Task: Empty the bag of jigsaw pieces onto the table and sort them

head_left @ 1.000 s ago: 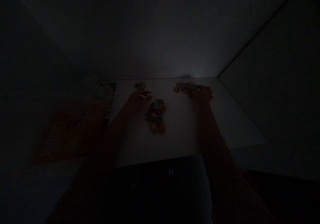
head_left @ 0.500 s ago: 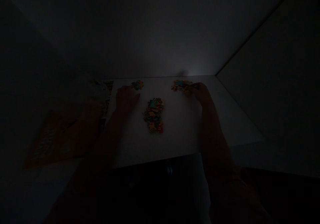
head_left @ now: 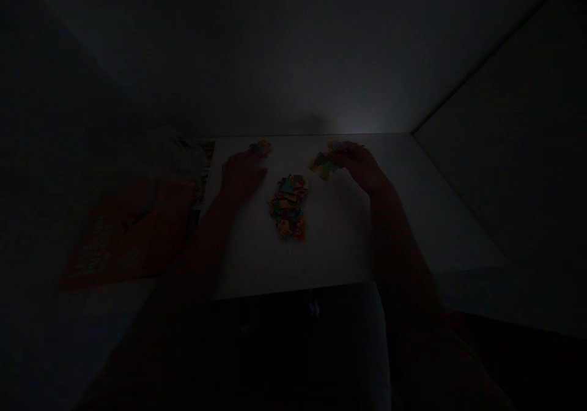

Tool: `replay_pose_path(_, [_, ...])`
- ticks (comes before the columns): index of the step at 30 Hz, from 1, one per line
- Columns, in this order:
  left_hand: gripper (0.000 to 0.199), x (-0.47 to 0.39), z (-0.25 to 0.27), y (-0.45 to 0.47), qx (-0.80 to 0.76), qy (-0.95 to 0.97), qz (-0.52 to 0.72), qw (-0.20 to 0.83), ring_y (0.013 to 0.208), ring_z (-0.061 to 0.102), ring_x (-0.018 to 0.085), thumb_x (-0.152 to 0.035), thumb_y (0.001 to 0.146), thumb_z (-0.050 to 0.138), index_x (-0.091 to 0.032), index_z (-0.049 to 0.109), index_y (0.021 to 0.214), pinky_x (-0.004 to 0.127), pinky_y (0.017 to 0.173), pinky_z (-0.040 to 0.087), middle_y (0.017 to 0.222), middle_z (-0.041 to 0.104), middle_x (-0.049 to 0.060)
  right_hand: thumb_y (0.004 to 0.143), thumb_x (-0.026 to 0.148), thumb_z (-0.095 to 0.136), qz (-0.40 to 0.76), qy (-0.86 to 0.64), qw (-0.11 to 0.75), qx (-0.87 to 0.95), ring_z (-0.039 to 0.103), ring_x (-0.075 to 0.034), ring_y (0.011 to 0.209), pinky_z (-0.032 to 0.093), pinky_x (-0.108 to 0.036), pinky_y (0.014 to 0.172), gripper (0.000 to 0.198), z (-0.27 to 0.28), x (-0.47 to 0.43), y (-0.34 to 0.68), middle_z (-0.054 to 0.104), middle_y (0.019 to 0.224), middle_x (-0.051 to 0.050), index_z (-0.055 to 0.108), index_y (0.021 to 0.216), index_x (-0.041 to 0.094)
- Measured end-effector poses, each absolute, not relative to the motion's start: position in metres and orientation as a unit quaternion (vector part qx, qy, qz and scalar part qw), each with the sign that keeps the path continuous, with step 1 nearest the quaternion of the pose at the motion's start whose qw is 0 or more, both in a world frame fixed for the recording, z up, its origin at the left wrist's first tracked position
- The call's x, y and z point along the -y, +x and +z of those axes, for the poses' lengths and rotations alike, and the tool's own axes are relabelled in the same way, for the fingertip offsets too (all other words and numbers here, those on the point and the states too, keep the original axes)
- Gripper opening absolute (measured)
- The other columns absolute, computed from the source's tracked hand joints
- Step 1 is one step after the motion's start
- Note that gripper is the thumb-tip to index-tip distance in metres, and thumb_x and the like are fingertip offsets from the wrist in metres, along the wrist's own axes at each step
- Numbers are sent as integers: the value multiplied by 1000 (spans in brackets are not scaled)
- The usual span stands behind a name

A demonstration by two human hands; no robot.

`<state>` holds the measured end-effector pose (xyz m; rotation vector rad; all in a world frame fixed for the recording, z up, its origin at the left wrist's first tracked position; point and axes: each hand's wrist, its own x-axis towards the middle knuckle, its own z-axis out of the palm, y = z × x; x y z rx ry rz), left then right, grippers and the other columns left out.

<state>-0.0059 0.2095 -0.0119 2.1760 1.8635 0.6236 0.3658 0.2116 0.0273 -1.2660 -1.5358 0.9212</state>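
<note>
Puzzle pieces (head_left: pixel 288 206) lie in a loose heap at the middle of the white tabletop (head_left: pixel 339 240), the heap's long axis running away from the person, from the near edge toward the far wall; they show as a jumble of orange, teal and red bits in very dim light. A smaller cluster (head_left: pixel 323 165) of the same many-coloured pieces sits at the far right, touching the right hand (head_left: pixel 362 165), whose fingers curl over it; whether they pinch a piece cannot be told in this gloom. The left hand (head_left: pixel 241 172) rests palm down just left of the heap, fingers seemingly laid flat and together, its tips near a few stray pieces (head_left: pixel 260 148) by the far edge. An orange sheet (head_left: pixel 123 240) lies off to the left, well apart.
</note>
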Motion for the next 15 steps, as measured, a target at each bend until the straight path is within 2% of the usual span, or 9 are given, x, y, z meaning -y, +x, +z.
replay_pose_path(4, [73, -206, -7, -3, -642, 730, 207, 106, 178, 49, 51, -47, 113, 70, -27, 68, 183, 74, 150, 34, 193, 58, 18, 95, 56, 103, 413, -482, 384, 670, 84, -32, 109, 72, -54, 109, 34, 28, -205, 347, 90, 108, -6, 81, 95, 30])
replay_pose_path(7, [75, -205, -4, -2, -651, 725, 201, 105, 178, 49, 52, -47, 114, 72, -24, 67, 184, 73, 150, 34, 193, 57, 21, 100, 47, 98, 380, -497, 305, 718, 82, -32, 109, 70, -53, 109, 20, 20, -204, 339, 91, 113, -7, 87, 98, 31])
replay_pose_path(11, [75, -205, -6, -2, -647, 727, 205, 103, 179, 49, 49, -46, 115, 70, -25, 64, 186, 70, 150, 36, 193, 57, 20, 107, 39, 84, 291, -567, 308, 706, 80, -33, 111, 67, -54, 115, 10, 4, -214, 338, 90, 118, -9, 85, 101, 31])
replay_pose_path(15, [76, -206, -11, -3, -628, 745, 202, 98, 188, 37, 51, -49, 117, 65, -26, 61, 189, 74, 153, 27, 202, 47, 16, 107, 40, 78, 261, -581, 329, 698, 80, -33, 110, 66, -56, 114, 11, -8, -223, 342, 90, 117, -9, 81, 102, 31])
